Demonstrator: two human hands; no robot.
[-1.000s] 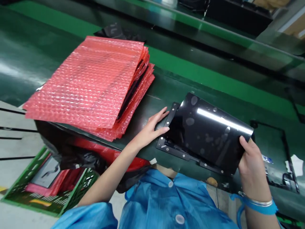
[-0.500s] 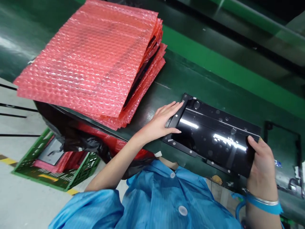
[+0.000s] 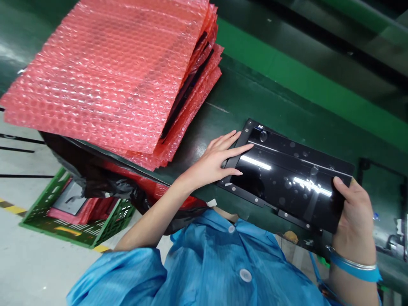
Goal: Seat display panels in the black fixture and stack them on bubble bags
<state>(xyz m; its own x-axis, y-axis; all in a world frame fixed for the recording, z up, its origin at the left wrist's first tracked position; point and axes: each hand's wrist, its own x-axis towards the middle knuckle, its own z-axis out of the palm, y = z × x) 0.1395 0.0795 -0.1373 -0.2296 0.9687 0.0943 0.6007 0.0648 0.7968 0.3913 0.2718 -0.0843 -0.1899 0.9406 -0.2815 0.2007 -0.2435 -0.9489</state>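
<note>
A glossy black display panel (image 3: 287, 170) lies over a black frame (image 3: 234, 170) with light round dots along its border, on the green bench. My right hand (image 3: 355, 206) grips the panel's right end, thumb on top and the other fingers hidden beneath. At the opposite end, my left hand (image 3: 219, 159) rests with fingers spread, the index fingertip on the panel's edge and the thumb near its lower left corner. Ceiling lights reflect in the panel, and small bubble-like marks show on its surface.
Left of the frame stands a tall stack of red bubble-wrap bags (image 3: 111, 80) with dark sheets inside. Below it hang a black plastic bag (image 3: 105, 185) and a green crate (image 3: 57, 231) on the floor. Another black frame (image 3: 382, 163) lies at the far right.
My left index finger has stretched out onto the panel, away from the other fingers. My right hand keeps its hold on the panel's end. The whole view has shifted slightly.
</note>
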